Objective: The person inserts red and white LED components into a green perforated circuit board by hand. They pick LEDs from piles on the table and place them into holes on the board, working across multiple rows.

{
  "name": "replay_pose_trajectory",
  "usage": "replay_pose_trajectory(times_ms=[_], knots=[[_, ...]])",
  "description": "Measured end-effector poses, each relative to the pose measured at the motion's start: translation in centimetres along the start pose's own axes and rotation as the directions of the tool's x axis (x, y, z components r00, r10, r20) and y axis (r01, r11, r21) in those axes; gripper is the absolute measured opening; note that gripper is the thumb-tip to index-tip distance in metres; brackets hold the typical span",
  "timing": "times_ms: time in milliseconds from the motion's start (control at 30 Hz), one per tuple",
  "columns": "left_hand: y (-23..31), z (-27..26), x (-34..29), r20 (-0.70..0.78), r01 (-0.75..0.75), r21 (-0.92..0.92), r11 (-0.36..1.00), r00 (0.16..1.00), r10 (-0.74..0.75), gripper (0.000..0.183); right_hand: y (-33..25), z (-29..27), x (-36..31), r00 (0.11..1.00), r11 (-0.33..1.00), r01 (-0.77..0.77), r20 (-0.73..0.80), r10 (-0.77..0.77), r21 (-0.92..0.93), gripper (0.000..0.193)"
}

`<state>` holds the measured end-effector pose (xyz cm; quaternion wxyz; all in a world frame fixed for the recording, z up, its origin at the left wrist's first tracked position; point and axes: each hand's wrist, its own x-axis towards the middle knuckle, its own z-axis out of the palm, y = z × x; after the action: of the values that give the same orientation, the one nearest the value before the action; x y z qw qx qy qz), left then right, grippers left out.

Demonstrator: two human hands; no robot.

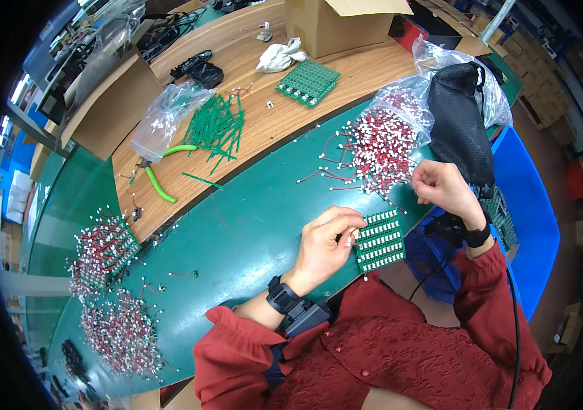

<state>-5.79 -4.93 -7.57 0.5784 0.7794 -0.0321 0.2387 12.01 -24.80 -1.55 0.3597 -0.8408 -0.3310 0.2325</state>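
Gripping the board (pixel 381 240) right of centre, the left hand (pixel 327 240) should steady it; I cannot tell the grasp of the right hand (pixel 444 189).

The view comes from the left of two wide fisheye cameras worn side by side on the person's head, looking down and forward over the red shirt (pixel 346 348) at the lower edge. The left hand (pixel 325 242) and right hand (pixel 447 193) are close below it, a little right of centre, with the green tabletop (pixel 250 212) spreading out to the left. Farther off, the upper part takes in a wooden worktop (pixel 264 130) and a cardboard box (pixel 342 31); the right side reaches a blue bin (pixel 537 232). Straight edges bend toward the dark, rounded rim
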Motion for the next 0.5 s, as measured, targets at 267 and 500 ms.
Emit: replay_pose_trajectory(times_ms=[267, 500], knots=[[-0.4, 0.3, 0.0, 0.059, 0.206, -0.042, 0.978, 0.977, -0.203, 0.023, 1.0, 2.7, 2.6, 0.972, 0.94, 0.235, -0.077, -0.223, 0.247, 0.005], [0.0, 0.6, -0.1, -0.009, 0.267, -0.006, 0.964, 0.964, -0.267, 0.025, 0.9, 2.2, 1.9, 0.996, 0.807, 0.063, 0.01, -0.085, 0.587, 0.008]])
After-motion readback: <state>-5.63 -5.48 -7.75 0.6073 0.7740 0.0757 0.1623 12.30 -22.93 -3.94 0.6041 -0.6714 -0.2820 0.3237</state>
